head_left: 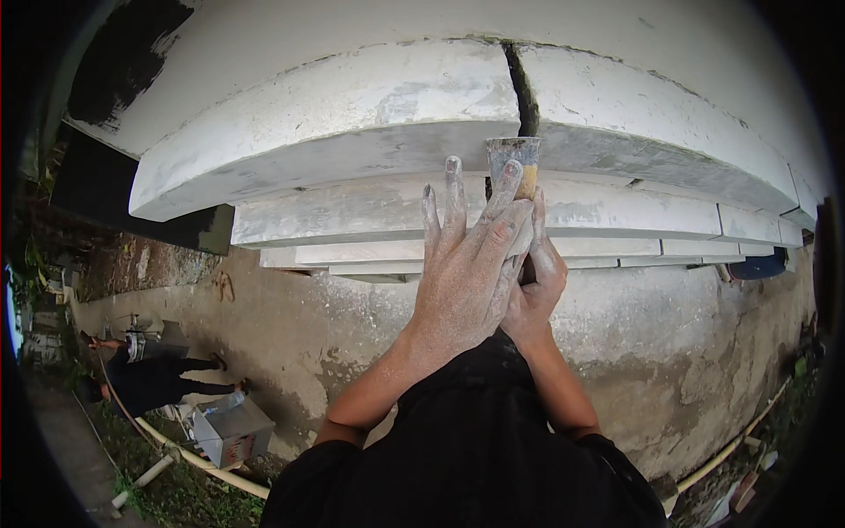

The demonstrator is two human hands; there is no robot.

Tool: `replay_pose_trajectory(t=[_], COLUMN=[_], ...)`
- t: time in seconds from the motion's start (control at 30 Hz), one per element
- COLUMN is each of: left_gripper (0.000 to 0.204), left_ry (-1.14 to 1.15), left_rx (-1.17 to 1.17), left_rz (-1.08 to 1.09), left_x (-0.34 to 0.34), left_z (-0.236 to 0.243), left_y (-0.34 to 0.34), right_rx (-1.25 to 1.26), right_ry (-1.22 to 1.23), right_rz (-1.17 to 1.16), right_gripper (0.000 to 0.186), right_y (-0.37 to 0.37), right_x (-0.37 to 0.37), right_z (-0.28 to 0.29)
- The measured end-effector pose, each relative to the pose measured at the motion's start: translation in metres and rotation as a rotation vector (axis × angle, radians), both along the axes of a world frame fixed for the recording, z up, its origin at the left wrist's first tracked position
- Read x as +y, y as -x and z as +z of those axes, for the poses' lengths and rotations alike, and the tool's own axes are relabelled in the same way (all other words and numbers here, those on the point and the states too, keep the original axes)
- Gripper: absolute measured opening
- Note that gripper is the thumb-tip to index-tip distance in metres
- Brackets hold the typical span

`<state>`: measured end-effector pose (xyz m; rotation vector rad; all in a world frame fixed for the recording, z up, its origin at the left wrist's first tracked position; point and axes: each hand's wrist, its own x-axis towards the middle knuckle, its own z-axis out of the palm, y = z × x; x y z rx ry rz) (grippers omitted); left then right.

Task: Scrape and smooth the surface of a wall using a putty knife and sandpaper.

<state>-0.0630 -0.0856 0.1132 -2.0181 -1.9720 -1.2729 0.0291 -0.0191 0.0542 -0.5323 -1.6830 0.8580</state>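
My left hand [466, 273], coated in pale dust, reaches up with its fingers stretched and spread. Its thumb side overlaps my right hand [539, 295], which is partly hidden behind it with curled fingers and one finger pointing up. Something pale grey [522, 233] shows between the two hands, too covered to name. Just beyond the fingertips is a clear plastic cup [500, 151] with grey and yellowish contents or stains; one left finger crosses in front of it. Whether the cup is held or rests on something I cannot tell.
White stepped ledges [352, 207] curve across ahead, with a dark crack [521, 84] splitting the upper one. A person in dark clothes [154, 378] is at the left, near a metal box [233, 431]. Sandals [224, 286] lie on the concrete floor [326, 308]. A yellowish pipe [207, 466] edges the grass.
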Motion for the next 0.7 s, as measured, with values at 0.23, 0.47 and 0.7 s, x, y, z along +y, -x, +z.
replay_pose_trajectory(t=[0.23, 0.47, 0.7], left_gripper=[0.043, 0.045, 0.039], left_ry=[0.035, -0.007, -0.023], left_rx=[0.024, -0.014, -0.017], left_rz=[0.021, 0.024, 0.127], left_x=[0.002, 0.003, 0.01], left_z=[0.004, -0.004, 0.013], left_y=[0.002, 0.0, -0.01], right_rx=[-0.006, 0.066, -0.04], right_ry=[0.098, -0.025, 0.094], right_rz=[0.033, 0.051, 0.178], right_gripper=[0.057, 0.058, 0.064], right_y=[-0.006, -0.003, -0.011], right_x=[-0.001, 0.003, 0.015], right_z=[0.005, 0.013, 0.023])
